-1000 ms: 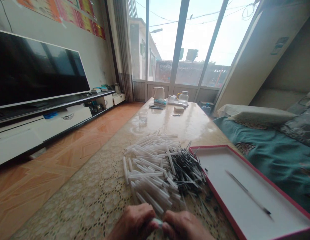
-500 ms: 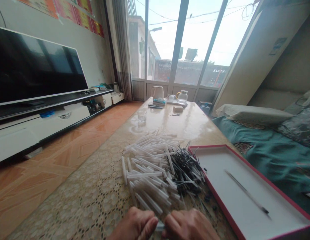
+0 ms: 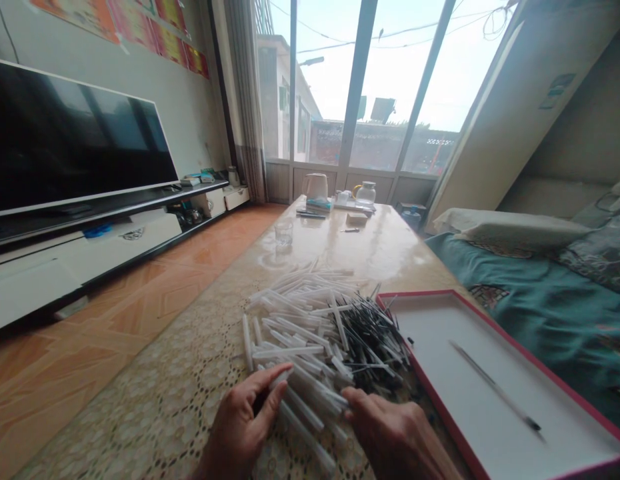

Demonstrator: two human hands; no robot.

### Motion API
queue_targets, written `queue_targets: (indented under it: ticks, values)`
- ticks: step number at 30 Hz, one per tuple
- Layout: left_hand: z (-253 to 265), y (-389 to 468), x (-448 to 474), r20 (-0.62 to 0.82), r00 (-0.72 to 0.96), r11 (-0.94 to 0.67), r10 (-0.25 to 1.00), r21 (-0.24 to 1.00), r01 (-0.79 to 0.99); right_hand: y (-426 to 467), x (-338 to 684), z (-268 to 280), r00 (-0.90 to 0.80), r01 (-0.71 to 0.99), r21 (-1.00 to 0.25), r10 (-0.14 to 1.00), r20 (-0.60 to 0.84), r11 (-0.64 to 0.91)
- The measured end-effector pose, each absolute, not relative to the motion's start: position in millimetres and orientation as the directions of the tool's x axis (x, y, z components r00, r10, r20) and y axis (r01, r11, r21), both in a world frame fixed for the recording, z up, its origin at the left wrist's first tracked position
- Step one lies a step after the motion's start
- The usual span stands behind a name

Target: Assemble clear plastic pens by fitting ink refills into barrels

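Note:
My left hand (image 3: 250, 417) is at the near edge of a pile of translucent white pen barrels (image 3: 290, 350), with thumb and forefinger pinched on one whitish barrel (image 3: 281, 379). To the right, my right hand (image 3: 393, 427) is closed, its fingertips at the pile's near right side; what lies between them is hidden. Beside the barrels is a heap of thin dark pen refills (image 3: 373, 340) with black ends. A single clear pen (image 3: 495, 385) with a dark refill inside lies slanted in the white tray (image 3: 440, 317) with a red rim.
The patterned table (image 3: 160, 400) stretches toward the window. On it are a drinking glass (image 3: 284, 235), a glass jug (image 3: 366, 193), a pale kettle (image 3: 316, 185) and a small box (image 3: 357, 218). A bed with a green cover (image 3: 515, 300) stands right, a TV cabinet (image 3: 110, 247) left.
My hands were close together at the bottom on a clear tube. Now they are apart: the left has moved up and left to the barrels, the right up and slightly right.

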State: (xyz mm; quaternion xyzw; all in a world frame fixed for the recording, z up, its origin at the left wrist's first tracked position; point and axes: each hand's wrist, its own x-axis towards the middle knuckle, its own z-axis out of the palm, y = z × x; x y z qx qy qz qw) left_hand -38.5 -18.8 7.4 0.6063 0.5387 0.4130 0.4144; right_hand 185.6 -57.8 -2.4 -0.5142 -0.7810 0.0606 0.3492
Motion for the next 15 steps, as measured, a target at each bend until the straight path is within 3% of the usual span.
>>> queue_targets:
  ticks: [4, 7, 11, 15]
  values:
    - [1.8, -22.0, -36.6, 0.038, 0.169, -0.056, 0.985, 0.993, 0.104, -55.8, 187.6, -1.8, -0.396, 0.791, -0.295, 0.816, 0.422, 0.536]
    - [-1.4, -22.2, -36.7, 0.064, 0.254, -0.032, 0.965, 0.992, -0.125, -54.3, 188.4, -4.8, -0.454, 0.758, -0.322, 0.813, 0.364, 0.567]
    - [1.5, -23.5, -34.5, 0.025, 0.272, 0.012, 0.962, 0.991, -0.133, -53.8, 183.0, -16.7, -0.455, 0.745, -0.371, 0.829, 0.327, 0.555]
    - [-2.6, -32.2, -25.6, -0.097, 0.527, 0.232, 0.844, 0.953, -0.195, -52.6, 171.3, -29.6, -0.462, 0.709, -0.399, 0.811, 0.359, 0.581]
